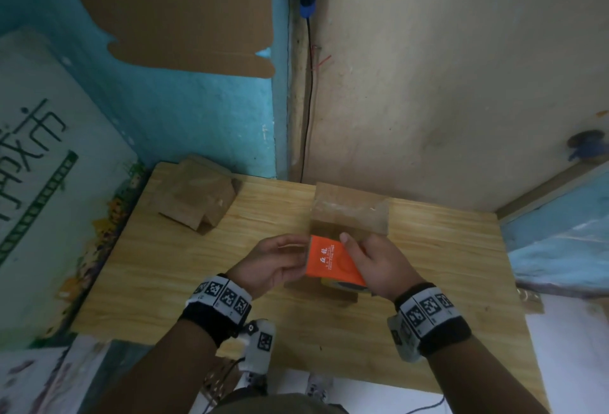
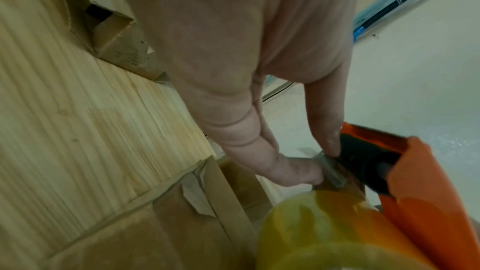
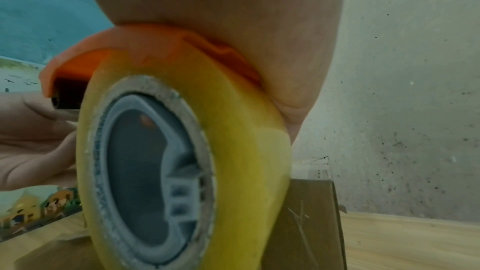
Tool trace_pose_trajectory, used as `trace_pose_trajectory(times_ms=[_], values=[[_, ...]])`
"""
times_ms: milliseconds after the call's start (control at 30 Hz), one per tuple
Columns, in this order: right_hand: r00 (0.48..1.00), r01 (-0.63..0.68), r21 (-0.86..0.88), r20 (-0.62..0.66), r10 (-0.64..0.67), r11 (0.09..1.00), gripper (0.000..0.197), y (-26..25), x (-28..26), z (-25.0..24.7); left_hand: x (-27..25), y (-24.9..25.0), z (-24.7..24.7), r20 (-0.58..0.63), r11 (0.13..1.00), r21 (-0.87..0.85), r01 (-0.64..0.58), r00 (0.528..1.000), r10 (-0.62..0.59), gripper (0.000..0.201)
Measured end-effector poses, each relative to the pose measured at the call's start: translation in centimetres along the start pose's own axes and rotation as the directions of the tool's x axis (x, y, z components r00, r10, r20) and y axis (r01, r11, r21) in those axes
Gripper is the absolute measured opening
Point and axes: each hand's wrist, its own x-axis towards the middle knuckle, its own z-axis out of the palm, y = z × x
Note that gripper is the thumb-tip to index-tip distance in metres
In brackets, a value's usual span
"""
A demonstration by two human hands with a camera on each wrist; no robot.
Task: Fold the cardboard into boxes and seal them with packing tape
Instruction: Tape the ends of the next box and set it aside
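wooden table (image 1: 428,282), 2 cardboard boxes (image 1: 351,212), flat cardboard (image 1: 194,199)

The tape dispenser (image 1: 333,260) is bright orange with small white lettering on its top, and the tape roll (image 3: 233,151) it carries is translucent yellow around a grey hub. The table (image 1: 428,282) is pale yellow wood grain. Two plain brown cardboard pieces sit on it — the box (image 1: 351,212) at 12 o'clock from the dispenser, a flattened stack (image 1: 194,196) at 10 o'clock. Both wristbands (image 1: 217,301) are black, with black-and-white square-code tags.
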Motion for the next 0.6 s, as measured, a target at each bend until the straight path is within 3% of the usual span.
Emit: trace_pose_trajectory(times_ms=[200, 400, 500, 600], values=[[1.000, 0.014, -0.021, 0.009, -0.014, 1.000, 0.093, 0.5, 0.4, 0.3, 0.0, 2.3, -0.5, -0.136, 0.995, 0.102, 0.020, 0.991, -0.006, 0.036], [0.998, -0.065, 0.068, 0.022, 0.064, 0.996, 0.083, 1.0, 0.3, 0.7, 0.0, 4.1, -1.2, -0.183, 0.989, 0.142, 0.045, 0.983, -0.018, 0.058], [0.997, -0.077, 0.117, -0.008, 0.078, 0.990, 0.079, 0.7, 0.3, 0.5, -0.1, 5.2, -2.1, -0.150, 0.986, 0.160, 0.054, 0.988, -0.030, 0.055], [0.998, -0.064, 0.140, -0.003, 0.065, 0.988, 0.088, 0.7, 0.5, 0.8, -0.6, 6.3, -3.4, -0.196, 0.984, 0.156, 0.083, 0.979, -0.051, 0.055]])
